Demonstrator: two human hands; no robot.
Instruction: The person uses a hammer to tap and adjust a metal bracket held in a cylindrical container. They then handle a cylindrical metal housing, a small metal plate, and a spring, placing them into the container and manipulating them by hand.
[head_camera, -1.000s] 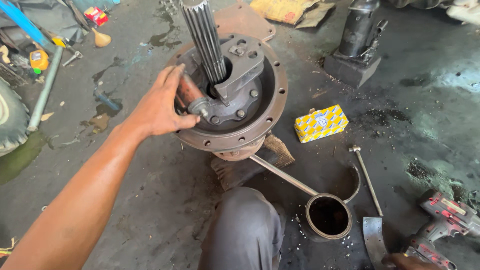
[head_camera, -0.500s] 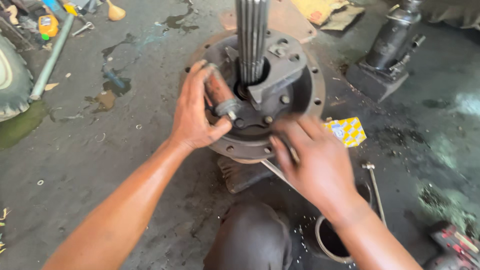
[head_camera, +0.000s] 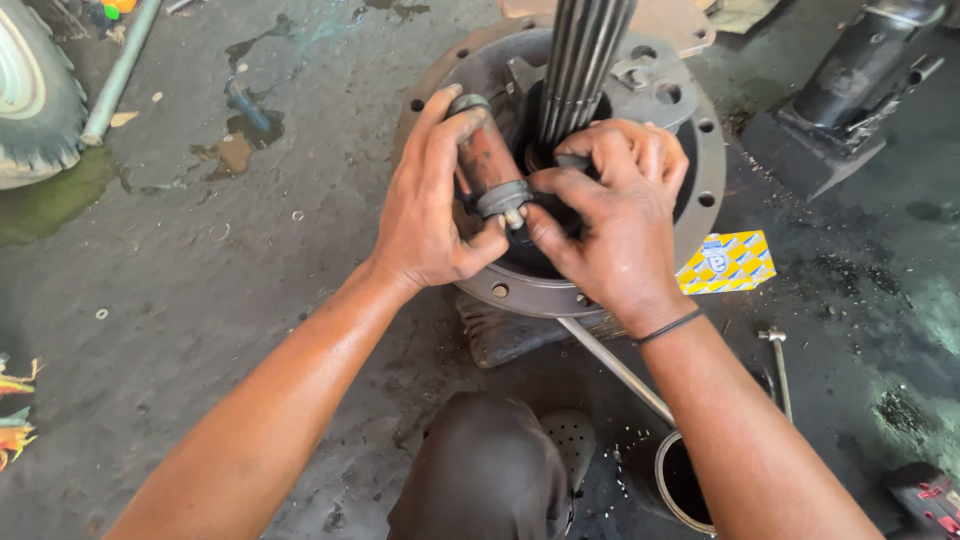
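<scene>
At centre frame, the left hand (head_camera: 432, 215) is closed around a rusty cylinder (head_camera: 487, 157) on the round flanged housing (head_camera: 600, 290); the right hand (head_camera: 610, 225) pinches the cylinder's lower end beside the splined shaft (head_camera: 583, 60).

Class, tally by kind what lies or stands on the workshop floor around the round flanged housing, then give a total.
Yellow patterned box: 1
Black jack: 1
Tyre: 1
Grey pipe: 1
Round tin: 1
Total: 5

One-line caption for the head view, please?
Both hands, left and right, grip a rusty cylinder at a round flanged housing beside a splined shaft.
</scene>
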